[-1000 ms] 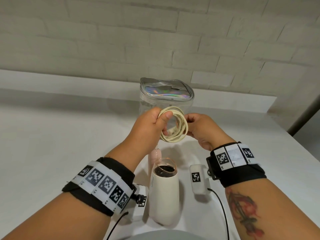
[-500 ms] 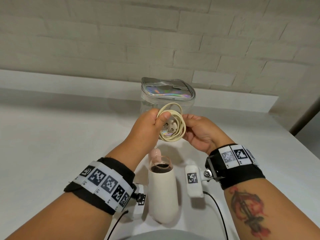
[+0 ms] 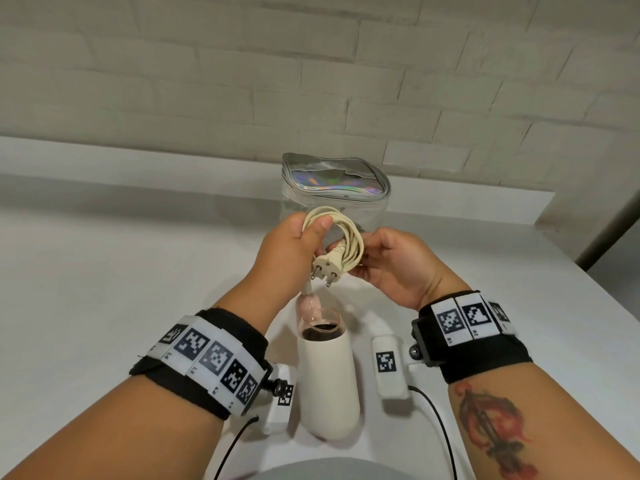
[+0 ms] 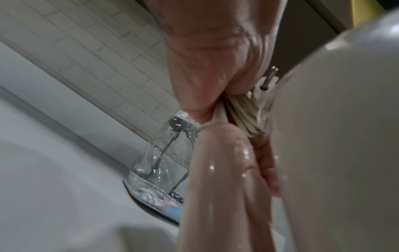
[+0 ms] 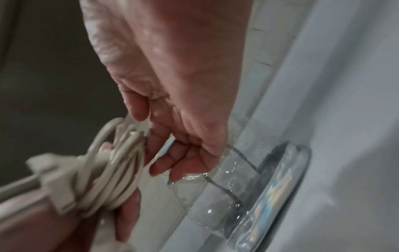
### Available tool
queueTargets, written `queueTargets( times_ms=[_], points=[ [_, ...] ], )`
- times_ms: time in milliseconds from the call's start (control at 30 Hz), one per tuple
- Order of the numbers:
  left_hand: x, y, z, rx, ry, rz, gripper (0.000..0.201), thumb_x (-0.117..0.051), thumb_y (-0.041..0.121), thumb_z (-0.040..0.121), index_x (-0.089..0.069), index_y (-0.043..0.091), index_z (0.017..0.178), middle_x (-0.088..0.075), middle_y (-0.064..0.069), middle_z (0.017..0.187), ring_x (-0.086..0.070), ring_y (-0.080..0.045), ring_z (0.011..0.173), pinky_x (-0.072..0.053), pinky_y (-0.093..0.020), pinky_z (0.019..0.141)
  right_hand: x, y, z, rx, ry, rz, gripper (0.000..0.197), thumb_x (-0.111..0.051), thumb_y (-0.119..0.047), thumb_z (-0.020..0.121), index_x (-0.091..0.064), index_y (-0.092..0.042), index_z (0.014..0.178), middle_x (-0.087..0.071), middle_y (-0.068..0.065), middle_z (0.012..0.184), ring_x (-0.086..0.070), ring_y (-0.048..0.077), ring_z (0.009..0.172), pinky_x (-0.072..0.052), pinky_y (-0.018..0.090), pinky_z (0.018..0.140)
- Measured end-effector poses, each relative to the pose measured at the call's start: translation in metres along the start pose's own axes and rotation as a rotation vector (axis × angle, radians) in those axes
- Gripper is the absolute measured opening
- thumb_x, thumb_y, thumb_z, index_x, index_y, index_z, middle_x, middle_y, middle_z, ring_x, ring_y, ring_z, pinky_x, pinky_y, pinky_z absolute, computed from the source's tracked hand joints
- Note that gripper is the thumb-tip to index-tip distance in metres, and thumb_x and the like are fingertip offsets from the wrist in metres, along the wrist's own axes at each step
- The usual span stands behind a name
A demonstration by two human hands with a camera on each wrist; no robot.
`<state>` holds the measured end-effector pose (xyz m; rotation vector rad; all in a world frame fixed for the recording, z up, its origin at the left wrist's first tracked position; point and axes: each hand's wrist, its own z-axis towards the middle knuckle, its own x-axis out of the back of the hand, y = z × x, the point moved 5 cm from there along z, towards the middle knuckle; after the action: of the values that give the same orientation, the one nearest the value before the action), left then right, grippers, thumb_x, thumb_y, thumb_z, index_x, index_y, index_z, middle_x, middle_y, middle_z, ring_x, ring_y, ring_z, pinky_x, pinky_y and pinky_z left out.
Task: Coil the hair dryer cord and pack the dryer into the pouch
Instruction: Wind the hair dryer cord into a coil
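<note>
A cream cord coil (image 3: 349, 233) is held above the white table, in front of the clear pouch (image 3: 334, 183) with its holographic top. My left hand (image 3: 313, 233) grips the coil's left side, thumb over the loops. My right hand (image 3: 367, 252) is turned palm up and its curled fingers hold the coil's right edge. The plug (image 3: 327, 268) hangs under the coil, pins pointing down. The cord runs down to the dryer's pink handle (image 3: 310, 306); the cream dryer body (image 3: 327, 375) lies on the table between my forearms. The left wrist view shows the cord bundle (image 4: 244, 117), the right wrist view the coil (image 5: 116, 170).
The white table (image 3: 138, 271) ends at a raised ledge under a white brick wall. Its right edge (image 3: 588, 306) runs diagonally. White wrist-camera boxes (image 3: 388, 367) with black cables hang beside the dryer. The pouch (image 5: 270, 179) stands just beyond my fingers.
The plug, earlier inside the ring of loops, now hangs below the coil with its pins down. My right hand has turned palm up at the coil's right side. The dryer stays put.
</note>
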<state>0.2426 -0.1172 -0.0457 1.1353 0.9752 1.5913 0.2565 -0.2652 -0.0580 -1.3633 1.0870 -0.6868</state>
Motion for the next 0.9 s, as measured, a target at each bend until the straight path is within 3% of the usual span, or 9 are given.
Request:
queueTargets(
  times_ms=[133,233,300,467,567,667,767,833,900],
  points=[
    [0.005,-0.007,0.008,0.065,0.074,-0.060,0.039,-0.050,0.046,0.094,-0.062,0.009,0.091,-0.059,-0.004,0.072,-0.055,-0.021,0.064,-0.050,-0.040,0.064,-0.014,-0.014,0.000,0.143,0.015,-0.262,0.067,-0.050,-0.010,0.067,-0.045,-0.013,0.133,-0.062,0.005,0.111,-0.059,0.016,0.099,-0.046,0.030,0.090],
    [0.006,-0.012,0.013,0.132,0.091,-0.152,0.035,-0.053,0.045,0.092,-0.063,0.013,0.090,-0.065,-0.012,0.082,-0.064,-0.028,0.074,-0.057,-0.041,0.065,-0.025,-0.023,-0.006,0.327,-0.019,-0.750,0.089,-0.065,-0.016,0.067,-0.025,-0.035,0.143,-0.044,0.000,0.133,-0.049,0.010,0.122,-0.041,0.029,0.104],
    [0.005,-0.012,0.015,0.169,0.100,-0.217,0.028,-0.053,0.042,0.093,-0.061,0.016,0.086,-0.065,-0.008,0.081,-0.064,-0.024,0.073,-0.052,-0.033,0.057,-0.029,-0.025,-0.006,0.500,0.060,-1.062,0.080,-0.072,-0.017,0.070,-0.036,-0.037,0.139,-0.040,-0.002,0.138,-0.038,0.008,0.130,-0.034,0.026,0.109],
    [0.007,-0.015,0.015,0.223,0.130,-0.295,0.026,-0.056,0.042,0.092,-0.059,0.019,0.081,-0.064,-0.005,0.078,-0.065,-0.023,0.073,-0.052,-0.033,0.061,-0.032,-0.026,-0.007,0.709,0.225,-1.209,0.035,-0.074,-0.022,0.076,-0.070,-0.025,0.111,-0.049,0.002,0.134,-0.037,0.019,0.131,-0.015,0.008,0.102],
    [0.004,-0.017,0.015,0.253,0.105,-0.339,0.021,-0.061,0.038,0.088,-0.061,0.019,0.080,-0.064,-0.005,0.077,-0.064,-0.025,0.074,-0.054,-0.040,0.071,-0.037,-0.030,-0.011,0.747,0.215,-1.251,0.028,-0.067,-0.022,0.081,-0.071,-0.024,0.109,-0.049,0.001,0.138,-0.026,0.020,0.139,-0.010,0.015,0.107],
    [0.002,-0.018,0.015,0.256,0.102,-0.270,0.017,-0.058,0.030,0.076,-0.062,0.015,0.081,-0.061,-0.007,0.073,-0.059,-0.027,0.070,-0.050,-0.043,0.070,-0.050,-0.045,-0.022,0.776,0.187,-1.113,0.023,-0.059,-0.019,0.089,-0.069,-0.019,0.110,-0.053,-0.006,0.135,-0.032,0.006,0.135,-0.019,0.013,0.111],
    [0.003,-0.011,0.012,0.143,0.103,-0.083,0.032,-0.060,0.044,0.087,-0.058,0.012,0.090,-0.059,-0.005,0.066,-0.056,-0.020,0.056,-0.047,-0.034,0.061,-0.055,-0.066,-0.035,0.741,0.159,-0.617,0.018,-0.048,-0.015,0.096,-0.065,-0.013,0.104,-0.069,-0.002,0.090,-0.063,0.010,0.088,-0.052,0.030,0.085],
    [0.002,0.001,0.007,0.015,0.063,-0.014,0.030,-0.057,0.044,0.090,-0.057,0.014,0.087,-0.060,-0.003,0.062,-0.058,-0.016,0.054,-0.045,-0.028,0.056,-0.046,-0.084,-0.037,0.791,0.197,-0.278,0.018,-0.045,-0.018,0.098,-0.062,-0.017,0.095,-0.060,-0.002,0.071,-0.054,0.011,0.063,-0.049,0.030,0.063],
    [-0.001,0.017,0.000,-0.106,0.010,0.032,0.024,-0.053,0.038,0.094,-0.058,0.015,0.087,-0.060,0.001,0.060,-0.059,-0.014,0.056,-0.047,-0.028,0.056,-0.022,-0.097,-0.032,0.808,0.332,-0.041,0.019,-0.042,-0.019,0.099,-0.060,-0.019,0.095,-0.052,-0.002,0.069,-0.042,0.008,0.052,-0.038,0.024,0.051]
  ],
)
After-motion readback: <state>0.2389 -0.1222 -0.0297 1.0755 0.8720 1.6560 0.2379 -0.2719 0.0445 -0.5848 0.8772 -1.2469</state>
